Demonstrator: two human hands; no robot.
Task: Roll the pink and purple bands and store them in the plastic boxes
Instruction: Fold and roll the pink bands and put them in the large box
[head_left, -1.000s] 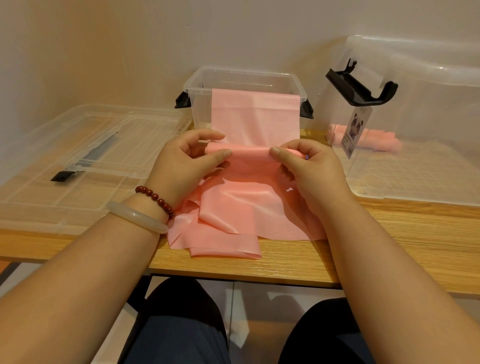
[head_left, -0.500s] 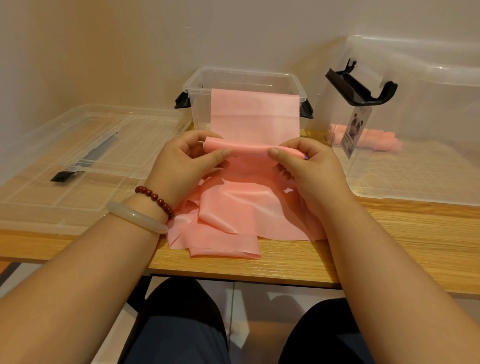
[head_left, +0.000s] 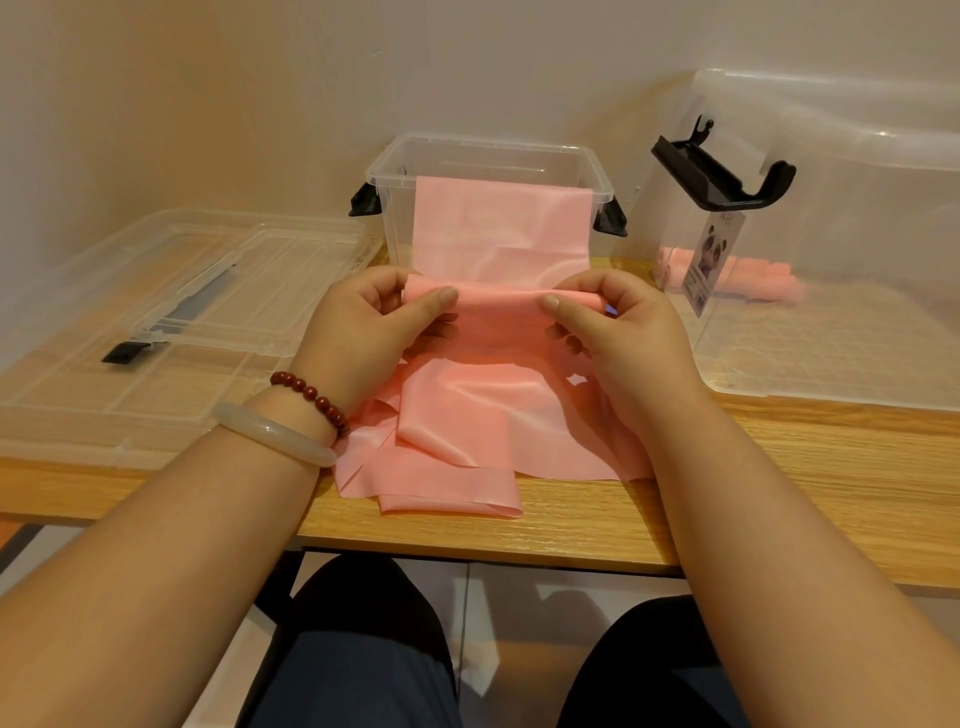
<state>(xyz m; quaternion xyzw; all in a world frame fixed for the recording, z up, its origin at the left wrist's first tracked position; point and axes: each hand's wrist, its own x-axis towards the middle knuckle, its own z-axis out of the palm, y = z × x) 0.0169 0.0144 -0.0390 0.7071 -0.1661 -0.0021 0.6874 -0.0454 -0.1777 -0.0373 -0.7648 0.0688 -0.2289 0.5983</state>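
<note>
Sitting at a wooden table (head_left: 779, 493), a person shows knees (head_left: 363, 649) in dark trousers below its front edge. Nearest on the tabletop, the loose end of the pink band (head_left: 467, 447) lies in crumpled, overlapping folds, one flap reaching almost to the edge. The left wrist wears a pale bangle (head_left: 275, 434) and a red bead bracelet (head_left: 311, 392). Just beyond the folds, the left hand (head_left: 363, 332) and the right hand (head_left: 628, 332) each pinch one end of a rolled portion of the band. Thumbs are on the near side and fingers curl over the top, so both hands are clamped on it. From that roll the band runs up and away, flat, and hangs over the front rim of a small clear box (head_left: 397, 223) with black latches (head_left: 366, 200) on its sides. Left of that box, clear lids (head_left: 182, 312) lie flat on the table. Right of it sits a large clear box (head_left: 857, 234), with a black clip (head_left: 722, 176) and a panda label (head_left: 714, 260) at its near corner. Pink rolls (head_left: 769, 283) lie inside it. A plain wall (head_left: 467, 62) rises behind.
</note>
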